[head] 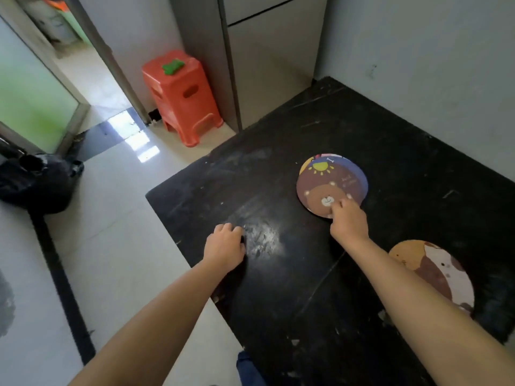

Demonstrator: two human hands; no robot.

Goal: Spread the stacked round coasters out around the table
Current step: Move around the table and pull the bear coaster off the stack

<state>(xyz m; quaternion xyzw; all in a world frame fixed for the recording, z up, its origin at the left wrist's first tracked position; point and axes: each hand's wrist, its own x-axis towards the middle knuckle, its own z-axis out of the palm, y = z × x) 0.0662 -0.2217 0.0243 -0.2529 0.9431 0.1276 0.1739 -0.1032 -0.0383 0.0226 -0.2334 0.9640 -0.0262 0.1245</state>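
A stack of round coasters lies on the black table (278,288), slightly fanned. The top one (320,190) is brown with a bear and a sun; a blue one (355,169) and a yellow edge peek out behind it. My right hand (348,221) pinches the near edge of the brown bear coaster with thumb and fingers. A single coaster with a brown-and-white animal (443,271) lies flat at the near right, partly hidden by my right forearm. My left hand (224,246) rests curled on the table near its left edge, holding nothing.
The table's left edge drops to a pale tiled floor. An orange plastic stool (181,98) with a green object on top stands by the doorway. A black bag (39,182) lies on the floor at left. Walls bound the table at the back and right.
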